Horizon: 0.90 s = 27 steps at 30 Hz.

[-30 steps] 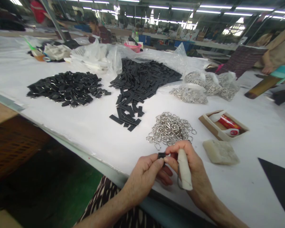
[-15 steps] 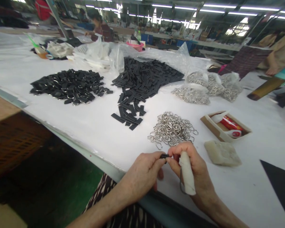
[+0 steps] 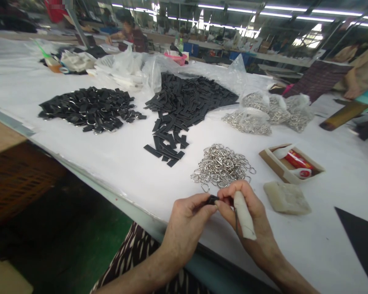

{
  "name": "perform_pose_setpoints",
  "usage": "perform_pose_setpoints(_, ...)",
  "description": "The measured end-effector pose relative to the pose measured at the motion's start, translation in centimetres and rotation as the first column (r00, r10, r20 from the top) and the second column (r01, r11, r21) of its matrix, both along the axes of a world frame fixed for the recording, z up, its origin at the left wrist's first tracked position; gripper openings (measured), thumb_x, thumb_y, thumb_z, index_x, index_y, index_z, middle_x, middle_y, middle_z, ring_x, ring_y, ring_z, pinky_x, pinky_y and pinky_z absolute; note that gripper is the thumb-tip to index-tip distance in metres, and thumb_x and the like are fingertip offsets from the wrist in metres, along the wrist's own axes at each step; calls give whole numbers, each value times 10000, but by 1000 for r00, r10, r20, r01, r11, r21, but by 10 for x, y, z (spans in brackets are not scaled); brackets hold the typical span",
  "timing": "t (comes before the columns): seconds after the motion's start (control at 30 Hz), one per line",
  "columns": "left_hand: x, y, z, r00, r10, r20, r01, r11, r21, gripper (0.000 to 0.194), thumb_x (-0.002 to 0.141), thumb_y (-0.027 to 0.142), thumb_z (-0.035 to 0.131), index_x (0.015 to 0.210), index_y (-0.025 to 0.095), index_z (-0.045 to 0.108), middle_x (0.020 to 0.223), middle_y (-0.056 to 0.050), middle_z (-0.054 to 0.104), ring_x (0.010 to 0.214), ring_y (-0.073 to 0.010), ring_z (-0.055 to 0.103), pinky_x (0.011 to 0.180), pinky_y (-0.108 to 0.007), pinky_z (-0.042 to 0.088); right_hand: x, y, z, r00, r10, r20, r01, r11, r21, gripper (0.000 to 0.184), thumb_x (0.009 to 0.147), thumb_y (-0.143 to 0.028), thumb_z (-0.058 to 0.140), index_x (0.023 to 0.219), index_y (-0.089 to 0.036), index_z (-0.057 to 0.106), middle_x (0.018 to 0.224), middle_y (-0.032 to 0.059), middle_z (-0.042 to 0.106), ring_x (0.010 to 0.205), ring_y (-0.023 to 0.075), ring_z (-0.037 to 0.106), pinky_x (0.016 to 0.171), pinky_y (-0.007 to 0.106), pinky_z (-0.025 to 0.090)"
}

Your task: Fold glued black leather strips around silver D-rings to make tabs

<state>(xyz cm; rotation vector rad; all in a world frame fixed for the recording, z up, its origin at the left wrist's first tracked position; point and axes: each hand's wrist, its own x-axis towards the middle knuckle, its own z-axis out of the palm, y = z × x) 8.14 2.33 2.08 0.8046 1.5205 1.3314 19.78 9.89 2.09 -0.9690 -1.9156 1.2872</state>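
Between thumb and fingers, my left hand pinches a small black strip. My right hand meets it there, its thumb and fingertips closed at the strip's right end. A finger of the right hand wears a whitish wrap or sleeve with a dark thread or band beside it. Whether a metal ring sits in the strip is hidden by my fingers. Just beyond my hands lies a heap of silver D-rings. Farther back spreads a large pile of flat black strips. To its left are black strips folded on rings.
An open box with a red-and-white tube stands right of the rings, beside a pale yellowish block. Plastic bags of rings lie behind. A black sheet is at right. Other people are at the tables beyond.
My left hand has rolled slightly and its thumb has moved up along the strip, which now shows as a folded piece. The right hand and wrapped finger have shifted a little up and right.
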Motion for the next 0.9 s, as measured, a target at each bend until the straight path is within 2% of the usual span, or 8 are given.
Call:
perform_pose_setpoints(0.2, 0, 1, 0, 996, 24, 83, -22, 999, -23, 153, 775, 229, 588, 663, 146, 650, 620, 15, 558, 648, -135, 470, 624, -231, 376, 2, -2, -3, 1000, 3, -8, -3, 1000, 20, 120, 778, -209, 582, 809, -228, 468, 775, -8, 562, 638, 126, 538, 533, 234, 448)
perform_pose_setpoints(0.33, -1, 3, -3, 986, 31, 163, -27, 999, -25, 159, 769, 223, 591, 664, 136, 672, 615, 2, 584, 650, -137, 503, 644, -230, 408, 2, -2, -1, 999, 28, -20, -28, 999, -15, 128, 786, -194, 581, 810, -232, 461, 726, -23, 568, 622, 129, 565, 549, 241, 472)
perform_pose_setpoints(0.9, -4, 2, -5, 958, 42, 285, -25, 998, -60, 157, 742, 181, 596, 645, 116, 701, 596, -21, 635, 603, -121, 531, 614, -228, 406, 2, -1, -1, 999, 51, -9, -51, 998, -23, 143, 779, -210, 608, 806, -231, 470, 697, -41, 566, 582, 105, 571, 529, 210, 481)
